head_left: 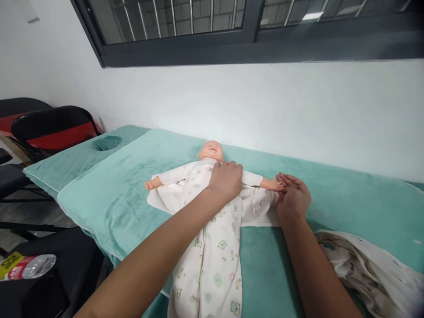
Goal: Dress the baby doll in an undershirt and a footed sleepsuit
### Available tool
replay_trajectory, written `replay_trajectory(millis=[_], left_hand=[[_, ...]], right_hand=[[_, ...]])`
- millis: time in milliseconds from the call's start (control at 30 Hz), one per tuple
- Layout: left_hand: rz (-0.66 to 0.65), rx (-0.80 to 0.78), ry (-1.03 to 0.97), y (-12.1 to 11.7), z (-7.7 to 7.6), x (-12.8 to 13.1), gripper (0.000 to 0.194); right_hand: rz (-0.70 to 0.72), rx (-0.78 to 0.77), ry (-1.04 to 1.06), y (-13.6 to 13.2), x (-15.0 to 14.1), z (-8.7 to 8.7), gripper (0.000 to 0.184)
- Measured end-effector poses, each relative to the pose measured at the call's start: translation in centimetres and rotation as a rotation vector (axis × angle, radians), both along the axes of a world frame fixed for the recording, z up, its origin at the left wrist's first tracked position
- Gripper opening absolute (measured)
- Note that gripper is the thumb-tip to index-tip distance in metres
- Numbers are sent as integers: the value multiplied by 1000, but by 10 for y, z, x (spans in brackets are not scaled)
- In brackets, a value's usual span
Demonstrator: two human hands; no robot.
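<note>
The doll [212, 151] lies on the green bed [132, 216] beneath the curled left hand [227, 179] (fingertips hidden); the half-open right hand [293, 195] touches its small hand. A bottle [31, 267] lies on a chair [74, 260].

Wall: plain white, behind the massage table [132, 185], whose far edge runs along it
Window: dark grey frame [179, 54], upright metal bars [191, 17] and grey blocks beyond the glass
Light: a bright white reflection [312, 16] in the right pane
Massage table: teal plush cover, pale piping, oval face hole [107, 142] toward the left end
Chairs: black with red backrest panels [62, 135], at the left
Near seat [76, 260]: black, with a clear bottle [38, 266] lying on it
Floor: dark grey, partly visible
</note>
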State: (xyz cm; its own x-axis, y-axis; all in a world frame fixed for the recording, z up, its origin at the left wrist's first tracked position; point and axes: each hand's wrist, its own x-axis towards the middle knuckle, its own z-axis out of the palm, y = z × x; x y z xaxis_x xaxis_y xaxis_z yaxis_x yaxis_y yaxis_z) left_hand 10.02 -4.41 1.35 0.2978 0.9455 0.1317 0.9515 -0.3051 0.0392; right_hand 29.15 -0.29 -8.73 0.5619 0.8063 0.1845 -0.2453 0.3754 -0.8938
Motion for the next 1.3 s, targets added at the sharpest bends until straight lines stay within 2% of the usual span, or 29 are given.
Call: replay_trajectory(millis=[67, 167, 267, 367, 433, 533, 667, 900, 1133, 1300], left_hand=[[29, 69, -68, -18, 0, -18, 26], [119, 220, -345, -41, -9, -51, 27], [210, 263, -640, -53, -27, -81, 30], [324, 211, -878, -55, -46, -98, 36], [365, 167, -993, -54, -55, -103, 37], [393, 130, -1110, -51, -62, -103, 40], [394, 125, -1156, -48, -64, -100, 49], [351, 128, -1155, -44, -61, -101, 46], [310, 223, -1126, -45, -68, -100, 31], [317, 408, -929, -52, -72, -101, 25]], right_hand=[[-96, 16, -93, -5, -2, 3, 24], [-136, 13, -467, -17, -15, 9, 25], [8, 29, -903, -31, -37, 16, 27], [196, 146, -1120, -38, -56, 19, 27], [322, 171, -1125, -40, -63, 20, 29], [449, 108, -1070, -39, -71, 19, 38], [446, 19, -1080, -30, -84, 16, 47], [438, -120, -1000, -22, -102, 23, 32], [518, -46, -965, -28, -100, 27, 30], [474, 50, -813, -36, -95, 29, 35]])
